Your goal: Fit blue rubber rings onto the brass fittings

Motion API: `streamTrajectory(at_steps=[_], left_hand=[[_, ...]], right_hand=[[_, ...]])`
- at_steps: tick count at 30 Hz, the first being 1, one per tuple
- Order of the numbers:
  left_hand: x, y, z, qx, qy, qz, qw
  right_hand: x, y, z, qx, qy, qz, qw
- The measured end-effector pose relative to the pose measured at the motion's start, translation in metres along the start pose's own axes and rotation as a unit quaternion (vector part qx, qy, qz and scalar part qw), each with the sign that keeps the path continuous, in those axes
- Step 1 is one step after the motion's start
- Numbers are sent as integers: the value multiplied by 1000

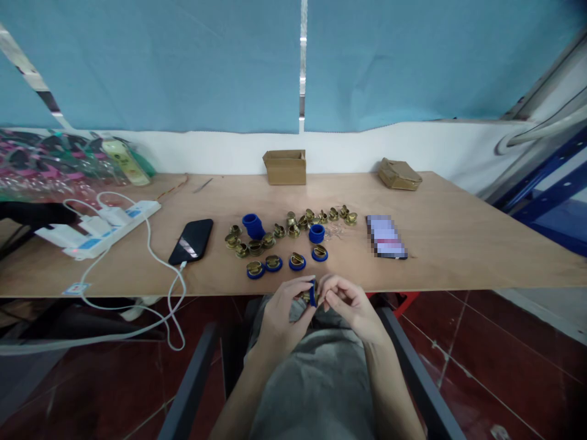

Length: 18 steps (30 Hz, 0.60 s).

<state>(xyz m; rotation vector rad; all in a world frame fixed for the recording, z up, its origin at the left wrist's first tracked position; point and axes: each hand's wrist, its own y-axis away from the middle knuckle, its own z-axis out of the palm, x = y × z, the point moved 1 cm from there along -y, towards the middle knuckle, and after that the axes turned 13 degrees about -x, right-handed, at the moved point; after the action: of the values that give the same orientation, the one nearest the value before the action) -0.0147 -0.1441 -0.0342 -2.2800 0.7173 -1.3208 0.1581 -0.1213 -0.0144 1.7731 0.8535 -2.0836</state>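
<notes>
My left hand (285, 308) grips a round brass-coloured piece with a blue ring (312, 293) on edge between thumb and fingers, above my lap by the table edge. Close beside it, my right hand (346, 302) has thumb and fingertips pinched together near the ring's face. Whatever is in that pinch is too small to make out. Ahead on the table, several brass pieces seated in blue rings (297, 261) form a loose row. Behind them lie loose brass pieces (255, 247), a leaning stack of blue rings (253, 227) and a shorter blue stack (316, 233). Small thin bits (334, 232) are scattered alongside.
A black phone (191, 241) on a cable and a white power strip (114, 231) occupy the left side. Another phone (386, 237) lies on the right. At the back stand a cardboard box (285, 168) and a brown package (398, 175). Plastic bottles (55, 165) crowd the far left.
</notes>
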Motion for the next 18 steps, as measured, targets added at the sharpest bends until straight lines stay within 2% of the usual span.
streamTrajectory(at_steps=[4,9,13,18], left_hand=[[4,0,-2,8,-3,1,1000],[7,-3,-5,0,-45,19,999],[8,-4,-5,11,-59,53,997],[6,-2,-5,19,-66,52,996]], right_hand=[[-11,3,1,-11,89,-13,996],[-16,9,6,-10,219,2,976],[-19,12,11,-12,269,12,963],[-22,12,14,-13,291,7,956]])
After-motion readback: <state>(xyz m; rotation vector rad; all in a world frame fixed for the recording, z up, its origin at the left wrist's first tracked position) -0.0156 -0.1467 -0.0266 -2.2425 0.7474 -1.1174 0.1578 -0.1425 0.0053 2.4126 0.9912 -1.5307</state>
